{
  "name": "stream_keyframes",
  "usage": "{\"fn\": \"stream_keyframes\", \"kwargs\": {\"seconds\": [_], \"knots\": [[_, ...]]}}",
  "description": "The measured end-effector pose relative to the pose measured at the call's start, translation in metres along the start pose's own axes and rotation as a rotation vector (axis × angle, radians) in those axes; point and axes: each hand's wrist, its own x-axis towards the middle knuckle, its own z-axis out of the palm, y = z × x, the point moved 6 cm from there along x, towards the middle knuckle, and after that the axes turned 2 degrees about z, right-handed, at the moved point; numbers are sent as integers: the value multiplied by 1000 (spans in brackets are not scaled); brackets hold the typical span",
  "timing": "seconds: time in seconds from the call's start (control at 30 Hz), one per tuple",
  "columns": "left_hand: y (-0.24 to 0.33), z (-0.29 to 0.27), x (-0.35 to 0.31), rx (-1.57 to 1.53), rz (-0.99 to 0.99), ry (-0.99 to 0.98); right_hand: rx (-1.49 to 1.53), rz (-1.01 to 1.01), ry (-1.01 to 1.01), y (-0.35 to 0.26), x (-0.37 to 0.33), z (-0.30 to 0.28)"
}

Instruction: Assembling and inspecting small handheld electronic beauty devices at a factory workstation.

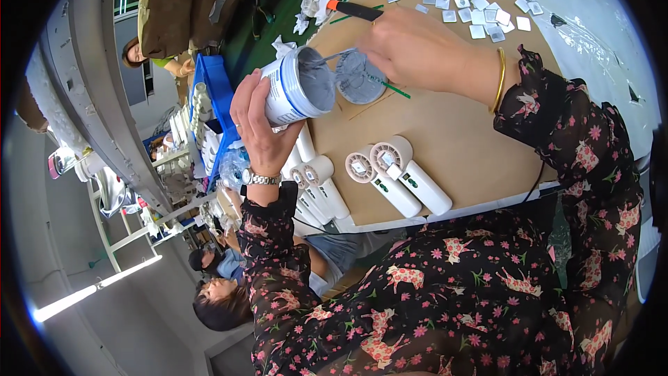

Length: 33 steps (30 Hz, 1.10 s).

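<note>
My left hand (256,122) is wrapped round a white plastic jar (282,90), tilted with its mouth to the right. Thick grey paste (316,87) fills the jar. My right hand (410,45) is closed on a thin, grey-smeared tool (337,56) whose end reaches the jar's mouth. Just under that hand lies a round lid (360,78) coated in grey paste. Beside the right fingers shows a black handle with an orange end (356,10); whether it belongs to the tool is unclear. My fingertips partly hide the grip.
Two white handheld fans (410,181) lie on the brown board (480,132), with several more (323,188) to their left. Many small square pieces (480,10) are scattered at the far right. A blue bin (219,97) stands left; other people sit beyond.
</note>
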Motion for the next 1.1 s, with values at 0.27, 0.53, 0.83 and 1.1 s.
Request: {"fn": "stream_keyframes", "kwargs": {"seconds": [0.27,0.53,0.83,1.1], "knots": [[0,1,-3,78,51,62,276,155,-104,17,1,7],[3,4,-3,92,91,75,484,419,-276,19,-3,9],[5,6,-2,109,100,123,561,469,-280,21,-10,9],[3,6,2,92,62,95,227,-4,-81,-5,-18,-5]]}}
